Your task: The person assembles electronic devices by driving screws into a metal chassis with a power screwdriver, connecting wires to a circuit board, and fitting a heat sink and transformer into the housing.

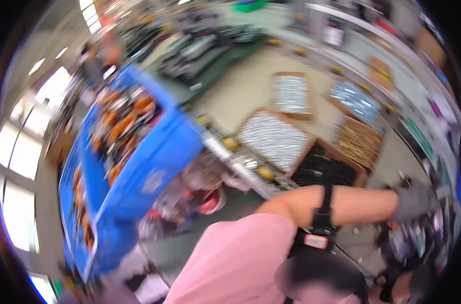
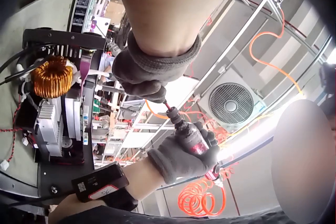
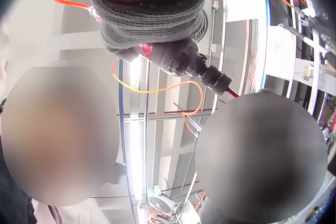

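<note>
In the left wrist view, my gloved right hand (image 2: 184, 155) grips a dark and red powered driver (image 2: 193, 139). My gloved left hand (image 2: 144, 74) has its fingers curled and pinches the driver's red bit near the end. The right wrist view has the right hand (image 3: 152, 24) wrapped round the driver (image 3: 181, 58), whose bit runs to a blurred grey shape. A device with a copper coil (image 2: 53, 78) and a metal heat sink (image 2: 48, 129) lies beside the hands. One gloved hand (image 1: 415, 201) shows in the head view; which one, I cannot tell.
Boxes of silvery parts (image 1: 273, 139), black parts (image 1: 324, 164) and gold parts (image 1: 359, 142) sit on the bench. A blue bin (image 1: 157, 152) of coiled parts stands at the left. An orange coiled hose (image 2: 202, 200) hangs near the driver.
</note>
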{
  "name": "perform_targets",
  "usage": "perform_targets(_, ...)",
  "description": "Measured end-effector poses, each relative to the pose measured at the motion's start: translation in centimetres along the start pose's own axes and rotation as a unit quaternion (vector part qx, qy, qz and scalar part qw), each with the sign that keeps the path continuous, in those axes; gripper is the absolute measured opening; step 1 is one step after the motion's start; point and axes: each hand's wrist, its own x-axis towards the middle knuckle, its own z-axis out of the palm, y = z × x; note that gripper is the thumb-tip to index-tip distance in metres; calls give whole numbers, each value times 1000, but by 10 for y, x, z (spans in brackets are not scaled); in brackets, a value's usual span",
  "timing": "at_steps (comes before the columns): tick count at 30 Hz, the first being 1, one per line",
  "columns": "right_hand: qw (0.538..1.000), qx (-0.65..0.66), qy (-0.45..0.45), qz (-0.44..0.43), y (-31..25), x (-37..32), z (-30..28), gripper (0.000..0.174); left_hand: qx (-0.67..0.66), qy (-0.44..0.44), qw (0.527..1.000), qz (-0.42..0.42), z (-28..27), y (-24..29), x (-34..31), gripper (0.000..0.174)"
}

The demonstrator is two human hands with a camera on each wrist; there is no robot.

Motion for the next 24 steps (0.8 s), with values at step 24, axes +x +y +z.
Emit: perform_targets(24,932,272,-220,91,28,89,-64,44,-83,-304,916,-247,131,10,144,26)
